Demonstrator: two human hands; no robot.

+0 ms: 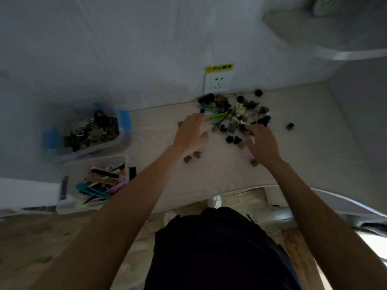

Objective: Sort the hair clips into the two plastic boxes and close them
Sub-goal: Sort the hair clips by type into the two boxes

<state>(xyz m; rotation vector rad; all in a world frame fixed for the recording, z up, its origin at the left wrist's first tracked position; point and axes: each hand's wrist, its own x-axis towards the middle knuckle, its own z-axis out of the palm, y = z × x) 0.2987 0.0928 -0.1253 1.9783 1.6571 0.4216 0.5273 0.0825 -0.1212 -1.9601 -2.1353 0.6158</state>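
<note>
Two hands are out over the loose pile of hair clips (234, 114) in the head view, our only view, and it is blurred. The pile lies at upper centre of the frame, against the wall under a white socket (217, 83). Our left hand (191, 132) reaches toward a long green clip (218, 116) at the pile's left edge, fingers spread and fairly straight, holding nothing that we can see. Our right hand (262, 143) hovers at the pile's lower right, fingers loosely extended; whether a fingertip touches a clip we cannot tell.

At left of the frame stand both plastic boxes, lids off. The upper box (88, 130) holds small dark claw clips; the lower box (92, 183) holds long coloured ones (so the sorting looks to be by shape). Both sit well apart from the pile.

Stray brown clips (192, 156) lie scattered between our forearms, and one black clip (290, 126) sits alone at right. We judge the risks plain: a sweeping wrist could knock strays off the near edge, tangled claws may lift out together, and a small clip could land in the wrong box.
</note>
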